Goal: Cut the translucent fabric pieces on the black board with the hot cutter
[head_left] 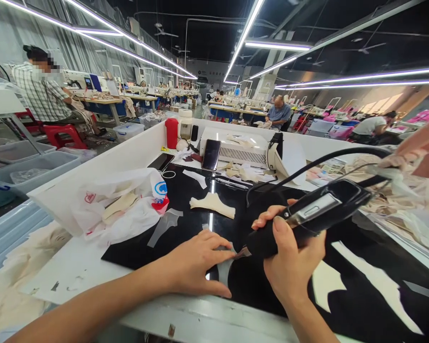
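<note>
My right hand (293,259) is closed round a black corded hand tool (309,212) with a silver plate on its side. A small flat metal tip (242,252) on the tool points left towards my left fingers. My left hand (195,262) lies palm down, fingers apart, over a translucent grey piece (224,269) on the black work surface (257,281). Part of that piece is hidden under the hand. A cream cut-out piece (212,204) lies beyond. To the right of my right hand are another cream piece (327,286) and a long white piece (377,286).
At the left a white plastic bag (128,209) holds cut pieces. A phone (210,155) leans against a white vented machine (236,146) at the back, near a red cup (171,133). The tool's black cable (329,155) arches to the right, by piled fabric (372,183). People sit farther away.
</note>
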`<state>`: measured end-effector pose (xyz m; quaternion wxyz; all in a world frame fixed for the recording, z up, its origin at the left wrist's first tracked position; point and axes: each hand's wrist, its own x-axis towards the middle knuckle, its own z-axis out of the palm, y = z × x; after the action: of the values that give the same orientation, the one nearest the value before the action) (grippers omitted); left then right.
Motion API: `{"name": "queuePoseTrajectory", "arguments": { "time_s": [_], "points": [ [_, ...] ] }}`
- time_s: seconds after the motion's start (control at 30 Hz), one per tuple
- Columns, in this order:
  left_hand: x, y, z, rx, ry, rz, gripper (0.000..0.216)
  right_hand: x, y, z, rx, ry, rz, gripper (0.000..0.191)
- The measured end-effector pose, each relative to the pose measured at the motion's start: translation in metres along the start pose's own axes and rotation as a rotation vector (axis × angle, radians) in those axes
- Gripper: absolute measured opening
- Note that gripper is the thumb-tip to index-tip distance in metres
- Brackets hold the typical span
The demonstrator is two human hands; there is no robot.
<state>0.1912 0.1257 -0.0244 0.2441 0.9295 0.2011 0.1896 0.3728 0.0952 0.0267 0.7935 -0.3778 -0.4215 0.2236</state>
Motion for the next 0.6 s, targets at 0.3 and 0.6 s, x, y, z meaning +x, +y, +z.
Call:
{"name": "queuePoseTrajectory", "arguments": {
  "time_s": [0.3, 0.6],
  "points": [
    [-0.0005, -0.0039, 0.0030, -0.021, 0.016, 0.013, 0.071, -0.0029, 0.0019, -0.0023, -0.015, -0.020, 0.013, 0.036],
    [-0.0001, -0.0078, 0.0065, -0.030, 0.028, 0.031, 0.071, -0.0065, -0.0013, -0.0002, -0.015, 0.009, 0.047, 0.038]
  ]
}}
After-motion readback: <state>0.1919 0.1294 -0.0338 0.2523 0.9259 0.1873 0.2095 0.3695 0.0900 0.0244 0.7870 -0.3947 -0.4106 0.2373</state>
